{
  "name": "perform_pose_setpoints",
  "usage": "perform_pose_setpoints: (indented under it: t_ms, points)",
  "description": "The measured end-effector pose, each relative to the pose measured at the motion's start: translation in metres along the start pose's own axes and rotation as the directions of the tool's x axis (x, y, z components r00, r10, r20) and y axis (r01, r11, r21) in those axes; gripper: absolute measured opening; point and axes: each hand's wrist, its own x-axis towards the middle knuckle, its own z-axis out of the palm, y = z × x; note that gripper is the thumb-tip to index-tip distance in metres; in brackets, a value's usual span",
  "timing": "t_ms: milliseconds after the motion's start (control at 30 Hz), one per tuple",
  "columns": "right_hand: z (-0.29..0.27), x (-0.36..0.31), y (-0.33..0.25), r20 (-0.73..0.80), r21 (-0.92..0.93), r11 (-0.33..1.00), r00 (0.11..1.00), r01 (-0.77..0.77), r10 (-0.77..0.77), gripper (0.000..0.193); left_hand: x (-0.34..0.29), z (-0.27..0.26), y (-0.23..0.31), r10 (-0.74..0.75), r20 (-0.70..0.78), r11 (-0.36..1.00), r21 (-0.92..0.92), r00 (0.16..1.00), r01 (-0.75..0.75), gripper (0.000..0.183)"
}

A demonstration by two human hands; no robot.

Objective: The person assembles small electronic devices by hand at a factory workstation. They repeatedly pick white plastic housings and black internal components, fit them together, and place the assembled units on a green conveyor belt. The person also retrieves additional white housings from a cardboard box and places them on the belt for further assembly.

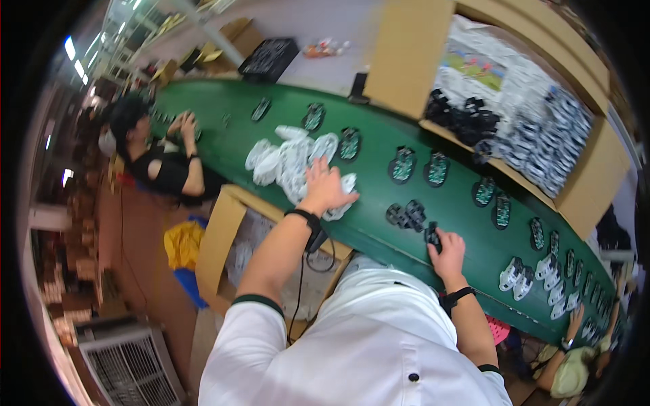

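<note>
My left hand (328, 189) reaches across the green work surface with its fingers spread. It rests at the right side of a heap of clear plastic bags (291, 166) that seem to hold pale parts. Close to the near edge, my right hand (448, 253) pinches a small black plastic part (432, 233) between thumb and fingers. Just left of it lies a small cluster of similar black parts (407, 216). Beyond both hands, dark oval housings with green circuit boards (402, 164) lie in a loose row.
A large open cardboard box (504, 169) at the far right holds black parts and many bagged pieces. Another open carton (227, 243) stands below the near edge. White housings (516, 277) lie to the right. One co-worker (162, 155) works at the left, another (569, 365) at the lower right.
</note>
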Motion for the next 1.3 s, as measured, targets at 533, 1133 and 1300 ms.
perform_pose_setpoints:
  t_ms: [533,1133,1300]
  points:
    - [-0.056,0.039,-0.079,0.315,0.7,0.7,0.941,-0.141,-0.126,0.046,-0.039,-0.175,0.065,0.483,-0.087,-0.474,-0.862,0.871,0.177,0.031]
    - [-0.114,0.082,-0.144,0.413,0.811,0.536,0.42,0.234,-0.808,0.057,0.012,-0.221,0.016,0.231,-0.427,0.97,0.032,0.874,-0.241,0.062]
    - [-0.055,0.068,-0.051,0.305,0.257,0.959,0.932,0.116,-0.195,0.057,0.003,-0.205,0.09,0.233,-0.291,0.632,-0.68,0.928,-0.372,0.07]
